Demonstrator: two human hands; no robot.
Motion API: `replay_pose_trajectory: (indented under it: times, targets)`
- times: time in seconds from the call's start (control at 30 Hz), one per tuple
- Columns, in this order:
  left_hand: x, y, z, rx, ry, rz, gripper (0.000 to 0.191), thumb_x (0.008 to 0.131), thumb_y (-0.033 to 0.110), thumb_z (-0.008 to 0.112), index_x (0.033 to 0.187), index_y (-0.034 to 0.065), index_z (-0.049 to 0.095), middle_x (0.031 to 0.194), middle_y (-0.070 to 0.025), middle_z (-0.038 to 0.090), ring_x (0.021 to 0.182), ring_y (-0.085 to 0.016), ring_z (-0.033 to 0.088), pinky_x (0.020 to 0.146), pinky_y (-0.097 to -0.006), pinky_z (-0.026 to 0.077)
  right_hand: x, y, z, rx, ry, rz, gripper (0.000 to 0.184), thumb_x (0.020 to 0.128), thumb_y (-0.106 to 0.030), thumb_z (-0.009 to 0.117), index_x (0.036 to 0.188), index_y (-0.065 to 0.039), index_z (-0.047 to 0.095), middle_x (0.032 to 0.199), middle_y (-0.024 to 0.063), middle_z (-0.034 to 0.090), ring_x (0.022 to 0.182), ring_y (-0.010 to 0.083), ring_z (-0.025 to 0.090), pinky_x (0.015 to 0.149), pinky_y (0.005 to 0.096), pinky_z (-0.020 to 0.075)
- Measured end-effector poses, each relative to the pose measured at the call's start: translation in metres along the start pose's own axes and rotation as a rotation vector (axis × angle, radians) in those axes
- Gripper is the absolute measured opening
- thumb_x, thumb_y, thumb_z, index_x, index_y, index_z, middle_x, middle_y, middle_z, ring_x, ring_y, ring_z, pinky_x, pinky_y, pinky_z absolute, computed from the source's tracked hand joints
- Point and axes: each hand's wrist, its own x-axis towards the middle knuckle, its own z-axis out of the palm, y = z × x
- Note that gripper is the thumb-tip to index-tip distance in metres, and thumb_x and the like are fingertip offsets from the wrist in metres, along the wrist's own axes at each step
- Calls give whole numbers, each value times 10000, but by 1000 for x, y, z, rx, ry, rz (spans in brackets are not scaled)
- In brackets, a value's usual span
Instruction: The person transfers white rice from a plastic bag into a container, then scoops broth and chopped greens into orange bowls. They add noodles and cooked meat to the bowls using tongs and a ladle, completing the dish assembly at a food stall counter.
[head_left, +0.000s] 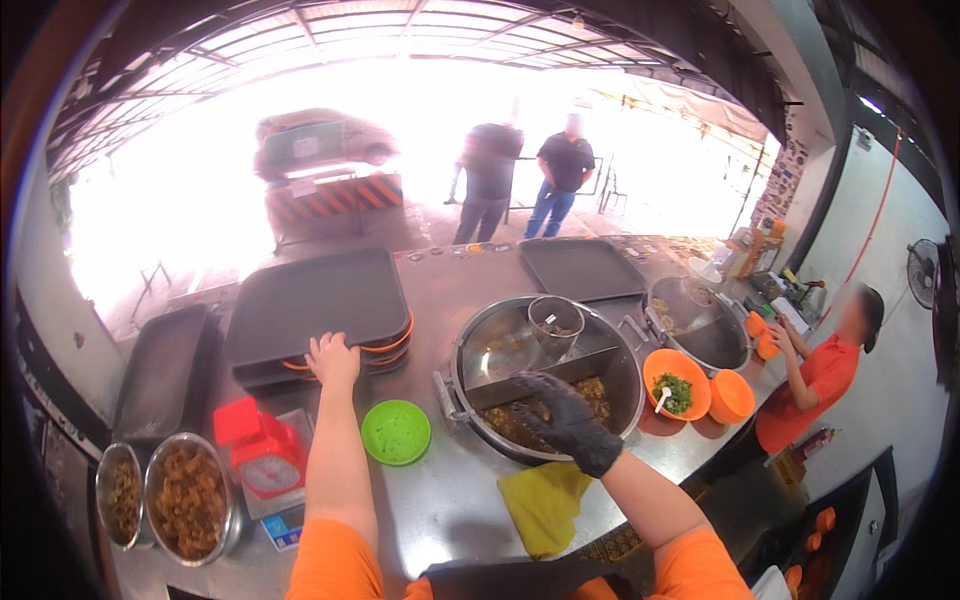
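My bare left hand (332, 358) rests on the front edge of a stack of dark serving trays (315, 300), with orange rims showing between them. Whether its fingers grip the edge is hard to tell. My right hand (559, 420), in a black glove, hovers with spread fingers over a round divided metal pot (459, 330) of brown stew (592, 397). A clear cylindrical container (556, 330) stands in the pot's back part. A green plastic bowl (396, 432) sits between my arms, and a yellow-green cloth (541, 510) lies at the counter's front edge.
A red kitchen scale (262, 454) and metal bowls of fried food (189, 499) stand left. To the right are an orange bowl of chopped greens (675, 384), stacked orange bowls (731, 396) and a second pot (697, 330). A co-worker (817, 375) stands beyond; two people stand across the counter.
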Motion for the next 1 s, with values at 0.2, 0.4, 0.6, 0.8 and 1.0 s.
replay_pose_trajectory:
  times: [0.2, 0.4, 0.6, 0.8, 1.0]
  targets:
    - [-1, 0, 19, -17, 193, 42, 206, 826, 218, 706, 1029, 196, 733, 1164, -16, 660, 1327, -273, 453, 1159, -674, 171, 73, 41, 89, 394, -145, 340, 528, 922, -293, 636, 1335, 23, 546, 1259, 181, 637, 1217, 351, 571, 1047, 429, 447]
    - [10, -3, 11, -86, 249, 160, 93, 815, 178, 700, 901, 193, 731, 1008, 14, 675, 1128, -225, 585, 1170, -670, 148, 143, 171, 246, 893, -205, 349, 375, 894, -241, 622, 1206, -34, 596, 1086, 106, 654, 1046, 295, 635, 926, 397, 501]
    - [20, 4, 3, -131, 188, 265, 90, 825, 179, 693, 907, 191, 727, 978, 13, 664, 1081, -229, 598, 1183, -643, 151, 194, 175, 290, 1271, -369, 353, 229, 911, -221, 617, 1112, -114, 594, 873, 31, 613, 840, 208, 633, 700, 363, 533]
    - [22, 15, -7, -168, 171, 283, 94, 817, 179, 714, 910, 182, 725, 979, 11, 663, 1076, -224, 600, 1181, -640, 160, 237, 116, 306, 857, 78, 767, 304, 861, -250, 668, 1051, -15, 643, 865, 121, 679, 723, 215, 647, 656, 365, 515]
    - [27, 17, -18, -184, 141, 282, 112, 807, 176, 731, 919, 174, 729, 981, 4, 667, 1108, -220, 586, 1187, -622, 154, 242, 98, 297, 749, 166, 817, 235, 876, -181, 661, 1041, -14, 650, 922, 108, 677, 757, 175, 661, 638, 320, 534]
